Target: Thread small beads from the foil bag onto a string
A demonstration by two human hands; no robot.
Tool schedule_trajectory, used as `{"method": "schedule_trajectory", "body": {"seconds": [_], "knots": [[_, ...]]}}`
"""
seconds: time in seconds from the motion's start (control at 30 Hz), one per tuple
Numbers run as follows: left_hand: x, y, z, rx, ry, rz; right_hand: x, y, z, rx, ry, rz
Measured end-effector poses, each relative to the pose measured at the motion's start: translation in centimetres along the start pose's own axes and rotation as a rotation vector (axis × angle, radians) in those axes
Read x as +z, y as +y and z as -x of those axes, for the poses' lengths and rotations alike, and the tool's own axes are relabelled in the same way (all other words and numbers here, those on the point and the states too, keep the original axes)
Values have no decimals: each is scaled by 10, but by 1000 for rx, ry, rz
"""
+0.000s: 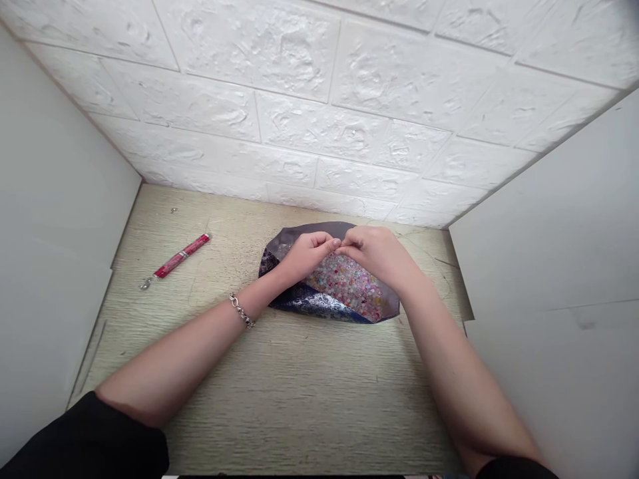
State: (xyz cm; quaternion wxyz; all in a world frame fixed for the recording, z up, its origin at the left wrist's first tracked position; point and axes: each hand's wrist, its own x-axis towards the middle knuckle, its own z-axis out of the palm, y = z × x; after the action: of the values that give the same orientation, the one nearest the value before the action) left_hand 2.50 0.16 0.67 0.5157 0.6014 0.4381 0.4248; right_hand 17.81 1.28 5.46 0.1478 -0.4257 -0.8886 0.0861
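Observation:
A dark, crinkled sheet or bag with a blue and silver edge [319, 305] lies on the table near the wall, and a mass of small multicoloured beads [349, 286] rests in it. Above the beads, my left hand [310, 254] is closed in a pinch, its fingertips touching those of my right hand [372, 249]. The fingers of my right hand are also pinched together. Whatever is between the fingertips is too small to make out. A chain bracelet [241, 311] circles my left wrist.
On the left of the wooden table [299, 399] lies a slim red tube [182, 256] with small shiny pieces at its lower end. A tiny object [174, 210] sits farther back. A white brick-patterned wall [289, 113] rises behind, with pale panels at both sides.

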Motion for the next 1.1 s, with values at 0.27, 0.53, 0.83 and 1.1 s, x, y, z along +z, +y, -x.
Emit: {"method": "schedule_trajectory", "body": {"seconds": [0.27, 0.53, 0.83, 1.1], "knots": [[-2, 2, 0, -145, -107, 314, -18, 2, 4, 87, -32, -163], [-5, -3, 0, -160, -194, 321, -19, -2, 4, 90, -110, -149], [-9, -3, -1, -169, -208, 467, -33, -6, 8, 104, 341, -148], [-9, -3, -1, -128, -211, 460, -55, -7, 16, 197, 778, -551]]}}
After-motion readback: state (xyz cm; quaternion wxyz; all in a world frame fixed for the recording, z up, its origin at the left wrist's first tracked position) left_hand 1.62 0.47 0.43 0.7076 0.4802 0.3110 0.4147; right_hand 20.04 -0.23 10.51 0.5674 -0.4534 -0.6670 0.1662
